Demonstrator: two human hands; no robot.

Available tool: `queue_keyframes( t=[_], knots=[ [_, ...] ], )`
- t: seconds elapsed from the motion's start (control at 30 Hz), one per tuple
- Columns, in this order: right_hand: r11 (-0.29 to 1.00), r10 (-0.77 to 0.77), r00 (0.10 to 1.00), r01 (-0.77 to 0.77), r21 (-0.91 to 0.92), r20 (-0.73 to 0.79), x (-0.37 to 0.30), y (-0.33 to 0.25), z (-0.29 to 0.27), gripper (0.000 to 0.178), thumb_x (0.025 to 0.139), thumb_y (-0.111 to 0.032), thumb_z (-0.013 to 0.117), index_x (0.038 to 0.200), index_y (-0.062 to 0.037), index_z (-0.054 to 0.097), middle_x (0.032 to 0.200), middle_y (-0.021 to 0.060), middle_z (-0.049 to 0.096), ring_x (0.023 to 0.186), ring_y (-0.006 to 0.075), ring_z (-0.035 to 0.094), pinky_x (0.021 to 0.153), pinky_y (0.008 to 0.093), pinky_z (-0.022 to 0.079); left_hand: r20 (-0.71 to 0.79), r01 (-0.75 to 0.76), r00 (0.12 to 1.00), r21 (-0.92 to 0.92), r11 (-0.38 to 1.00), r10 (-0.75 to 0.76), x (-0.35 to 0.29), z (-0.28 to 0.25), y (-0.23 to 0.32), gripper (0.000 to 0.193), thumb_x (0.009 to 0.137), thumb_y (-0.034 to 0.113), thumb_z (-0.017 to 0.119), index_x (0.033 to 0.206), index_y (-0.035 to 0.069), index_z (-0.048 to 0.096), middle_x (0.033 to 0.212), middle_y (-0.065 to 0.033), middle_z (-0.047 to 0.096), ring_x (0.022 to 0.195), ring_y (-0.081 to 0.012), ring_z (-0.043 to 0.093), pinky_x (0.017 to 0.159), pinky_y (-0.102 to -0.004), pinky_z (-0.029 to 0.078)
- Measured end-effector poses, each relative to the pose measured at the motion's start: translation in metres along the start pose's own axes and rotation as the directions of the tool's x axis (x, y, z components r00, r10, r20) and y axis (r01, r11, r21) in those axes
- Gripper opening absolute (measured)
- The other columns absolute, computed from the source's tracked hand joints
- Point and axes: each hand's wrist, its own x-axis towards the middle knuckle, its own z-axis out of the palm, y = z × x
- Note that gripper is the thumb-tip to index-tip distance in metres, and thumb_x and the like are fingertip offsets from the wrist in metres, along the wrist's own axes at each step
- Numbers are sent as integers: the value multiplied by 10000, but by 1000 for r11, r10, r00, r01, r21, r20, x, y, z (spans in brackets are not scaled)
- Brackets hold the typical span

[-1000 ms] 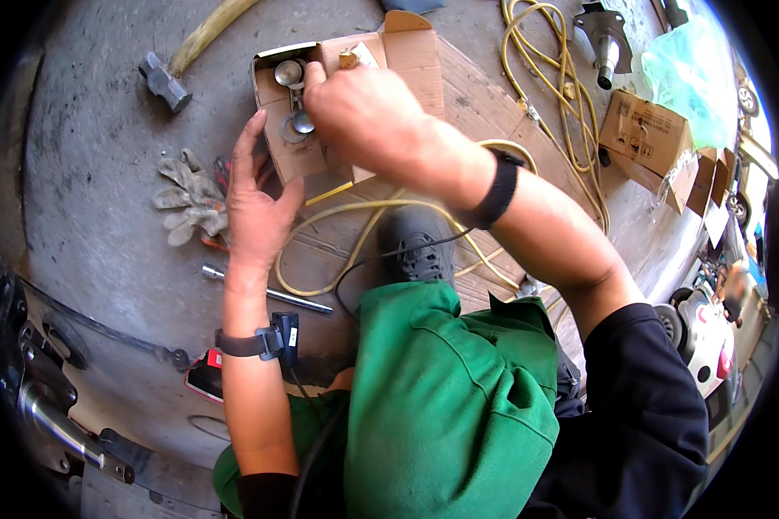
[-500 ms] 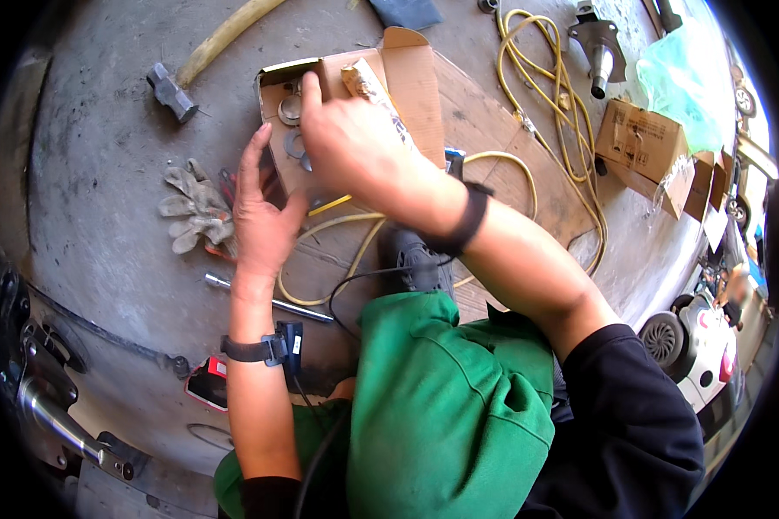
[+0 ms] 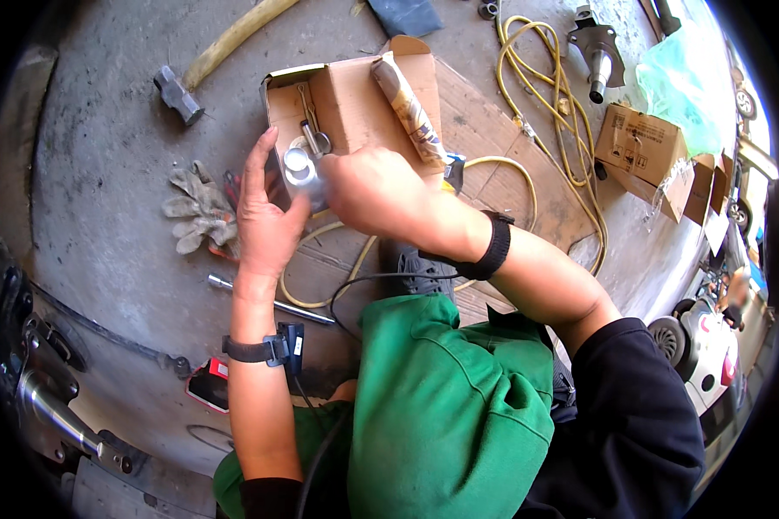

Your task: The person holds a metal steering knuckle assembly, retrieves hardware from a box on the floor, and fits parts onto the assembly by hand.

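Green cloth [image 3: 454,406] covers the person's lap; beyond, a steel bar [image 3: 312,314] lies on the floor. The left hand [image 3: 268,221], thumb and fingers apart, is at the open carton's [image 3: 348,108] left side; the right hand [image 3: 372,192] curls, blurred, grip impossible to tell. Shiny round parts [image 3: 298,162] show inside the carton, a hammer [image 3: 182,95] farther off.

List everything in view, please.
Hammer: one, grey-yellow, upper left
Box: one, brown, upper centre
Round parts: several, silver, in box
Tube: one, cream-brown, at box flap
Gloves: count unclear, grey, left
Rod: one, silver, left
Hose: count unclear, yellow, centre right
Shaft: one, grey, upper right
Carton: one, brown, right
Bag: one, green, right
Machinery: count unclear, black-silver, left
Vehicles: count unclear, white, right
Garment: one, green, lower centre
Left hand: one, bare, by box
Right hand: one, bare, at box
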Motion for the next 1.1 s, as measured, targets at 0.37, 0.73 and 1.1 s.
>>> queue_keyframes(
  t=[0.37,0.73,1.1],
  knots=[
    [984,2,990,-27,-176,-138,34,18,-31,158,874,-191,612,979,-81,654,751,157,674,743,361,673,650,468,537,-9,-75,997,8,997,75,-3,4,8,781,803,-173,563,1488,140,356,1371,-99,511,1218,-198,550,1035,-347,465],
    [974,-58,936,129,-184,347,72,-3,-23,175,773,-163,659,858,-30,735,831,165,716,779,332,706,703,401,563,46,-62,997,197,978,54,0,-3,-7,848,807,-136,609,1518,183,274,1523,-134,352,1289,-259,504,1051,-372,461],
    [941,60,987,-6,338,-149,21,15,-55,299,878,-290,652,903,-1,723,795,200,692,750,372,677,704,427,537,-71,27,997,161,987,-15,-2,-2,7,855,779,-152,657,1487,173,304,1474,-152,408,1253,-268,537,1008,-374,508]
  ],
)
